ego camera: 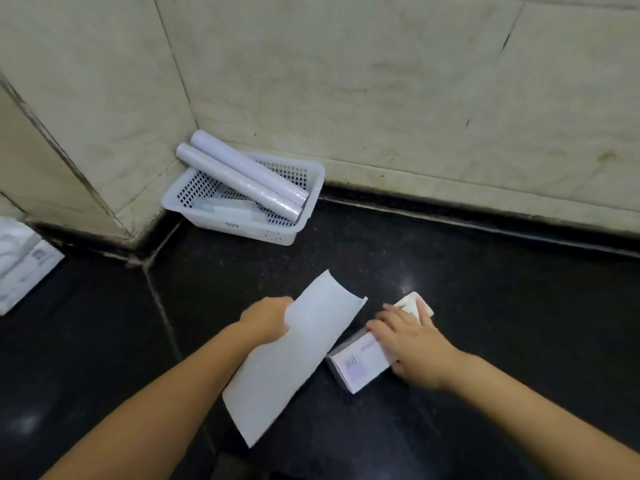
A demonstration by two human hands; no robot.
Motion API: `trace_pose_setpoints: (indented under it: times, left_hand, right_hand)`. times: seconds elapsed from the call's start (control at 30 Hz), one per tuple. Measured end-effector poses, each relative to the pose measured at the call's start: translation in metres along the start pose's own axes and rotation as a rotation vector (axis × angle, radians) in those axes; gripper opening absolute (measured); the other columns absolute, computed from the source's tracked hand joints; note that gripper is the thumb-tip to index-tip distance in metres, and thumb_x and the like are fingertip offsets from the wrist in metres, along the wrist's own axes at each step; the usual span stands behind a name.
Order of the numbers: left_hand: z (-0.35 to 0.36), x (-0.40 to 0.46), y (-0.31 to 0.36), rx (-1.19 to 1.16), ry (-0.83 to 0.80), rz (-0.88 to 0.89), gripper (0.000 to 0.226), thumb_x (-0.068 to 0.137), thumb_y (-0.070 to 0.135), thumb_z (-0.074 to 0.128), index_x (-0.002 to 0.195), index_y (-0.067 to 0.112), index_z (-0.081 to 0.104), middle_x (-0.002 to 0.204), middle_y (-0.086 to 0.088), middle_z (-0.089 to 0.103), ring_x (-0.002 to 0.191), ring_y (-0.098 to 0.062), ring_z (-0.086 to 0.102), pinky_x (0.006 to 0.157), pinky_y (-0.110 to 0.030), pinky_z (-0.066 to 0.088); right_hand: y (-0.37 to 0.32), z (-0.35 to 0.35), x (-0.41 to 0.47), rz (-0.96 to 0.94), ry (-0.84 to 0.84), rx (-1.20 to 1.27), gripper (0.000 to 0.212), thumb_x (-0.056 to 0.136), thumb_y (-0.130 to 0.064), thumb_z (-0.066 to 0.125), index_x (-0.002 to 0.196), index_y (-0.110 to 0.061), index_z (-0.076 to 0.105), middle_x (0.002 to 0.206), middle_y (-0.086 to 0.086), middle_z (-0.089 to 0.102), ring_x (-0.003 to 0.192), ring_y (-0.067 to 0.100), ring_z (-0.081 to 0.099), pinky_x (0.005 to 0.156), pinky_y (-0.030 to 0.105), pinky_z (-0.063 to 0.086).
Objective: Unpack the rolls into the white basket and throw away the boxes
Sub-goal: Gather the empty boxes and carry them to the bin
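Observation:
The white perforated basket (221,221) stands in the wall corner on the dark floor. Two long pale rolls (242,180) lie slanted across it, their far ends sticking out over the rim; something pale also lies flat in its bottom. My left hand (268,320) grips the edge of a curved white sheet of card (294,358), held just above the floor. My right hand (412,344) presses down on a long white box (360,368) with a purple label, lying on the floor; its far flap (410,303) stands open.
Marble-like wall panels close off the back and left. Some white packaging (24,261) lies at the left edge by the wall. The floor is dark polished stone with a seam running toward me.

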State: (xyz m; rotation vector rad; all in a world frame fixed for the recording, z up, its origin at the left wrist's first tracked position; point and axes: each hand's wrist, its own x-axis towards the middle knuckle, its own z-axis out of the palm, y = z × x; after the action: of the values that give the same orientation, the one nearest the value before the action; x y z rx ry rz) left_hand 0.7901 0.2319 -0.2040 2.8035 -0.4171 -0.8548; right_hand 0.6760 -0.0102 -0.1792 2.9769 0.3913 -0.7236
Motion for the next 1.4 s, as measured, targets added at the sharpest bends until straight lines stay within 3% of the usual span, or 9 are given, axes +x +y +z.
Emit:
trace_pose_setpoints:
  times: [0.13,0.27,0.57,0.7,0.87,0.97,1.1,1.23,1.4]
  left_hand:
    - [-0.020,-0.034,0.014,-0.222,-0.058,-0.083,0.023,0.089,0.015,0.044,0.092,0.016,0.067,0.101,-0.008,0.068,0.089,-0.023,0.065,0.079,-0.035,0.054]
    - [-0.055,-0.067,0.036,-0.537,-0.080,0.020,0.019,0.080,0.020,0.056,0.087,0.027,0.072,0.078,-0.009,0.071,0.061,-0.015,0.063,0.052,-0.023,0.048]
    - [-0.073,-0.069,0.153,-0.863,-0.215,0.366,0.018,0.086,0.026,0.059,0.098,0.017,0.068,0.096,-0.006,0.073,0.089,-0.020,0.072,0.060,-0.033,0.058]
    - [-0.029,-0.084,0.223,-0.744,-0.318,0.510,0.022,0.085,0.030,0.060,0.099,0.016,0.069,0.098,-0.005,0.070,0.089,-0.015,0.065,0.064,-0.036,0.060]
    - [0.062,-0.154,0.327,-0.524,-0.360,0.833,0.020,0.089,0.008,0.049,0.084,0.016,0.067,0.090,-0.007,0.063,0.073,-0.014,0.062,0.055,-0.024,0.054]
    - [0.124,-0.227,0.390,-0.408,-0.446,1.051,0.026,0.086,0.000,0.044,0.087,0.013,0.067,0.093,-0.010,0.065,0.070,-0.016,0.062,0.054,-0.019,0.050]
    - [0.208,-0.324,0.454,-0.281,-0.582,1.233,0.028,0.086,-0.004,0.041,0.088,0.012,0.065,0.098,-0.015,0.062,0.080,-0.027,0.062,0.069,-0.035,0.055]
    - [0.312,-0.448,0.512,-0.108,-0.644,1.428,0.028,0.086,-0.003,0.045,0.087,0.017,0.065,0.091,-0.012,0.060,0.065,-0.018,0.054,0.052,-0.020,0.048]
    - [0.420,-0.575,0.549,0.011,-0.688,1.578,0.031,0.084,-0.002,0.044,0.094,0.014,0.068,0.103,-0.015,0.068,0.077,-0.021,0.054,0.069,-0.029,0.048]
  right_hand:
    - [0.008,-0.001,-0.019,0.061,0.139,0.007,0.062,0.079,-0.034,0.054,0.135,-0.019,0.032,0.131,0.006,0.044,0.126,0.028,0.040,0.116,0.049,0.014]
    - [0.043,-0.019,-0.055,0.276,0.315,0.322,0.069,0.071,-0.058,0.051,0.126,-0.020,0.037,0.121,0.004,0.050,0.113,0.027,0.049,0.091,0.038,0.045]
    - [0.075,0.003,-0.207,0.803,0.582,0.641,0.055,0.074,-0.046,0.063,0.119,-0.023,0.041,0.106,-0.002,0.051,0.092,0.017,0.053,0.068,0.030,0.046]
    - [0.040,0.052,-0.298,1.059,0.599,0.736,0.055,0.074,-0.048,0.064,0.118,-0.022,0.041,0.110,0.000,0.053,0.095,0.018,0.055,0.076,0.034,0.050]
    - [-0.027,0.128,-0.431,1.372,0.632,0.811,0.057,0.074,-0.047,0.066,0.117,-0.015,0.046,0.113,0.009,0.058,0.097,0.025,0.057,0.076,0.033,0.044]
    - [-0.075,0.173,-0.513,1.582,0.670,0.861,0.059,0.076,-0.044,0.067,0.120,-0.013,0.046,0.117,0.010,0.059,0.099,0.027,0.058,0.077,0.034,0.046]
    - [-0.137,0.220,-0.600,1.776,0.676,0.878,0.055,0.076,-0.045,0.065,0.119,-0.015,0.048,0.116,0.008,0.061,0.096,0.025,0.059,0.073,0.032,0.046]
    - [-0.210,0.276,-0.712,1.999,0.671,0.903,0.053,0.074,-0.044,0.064,0.117,-0.016,0.049,0.111,0.006,0.061,0.093,0.023,0.060,0.079,0.039,0.052]
    - [-0.287,0.336,-0.822,2.209,0.687,0.996,0.047,0.074,-0.045,0.064,0.107,-0.017,0.045,0.106,0.006,0.058,0.088,0.024,0.059,0.076,0.040,0.052]
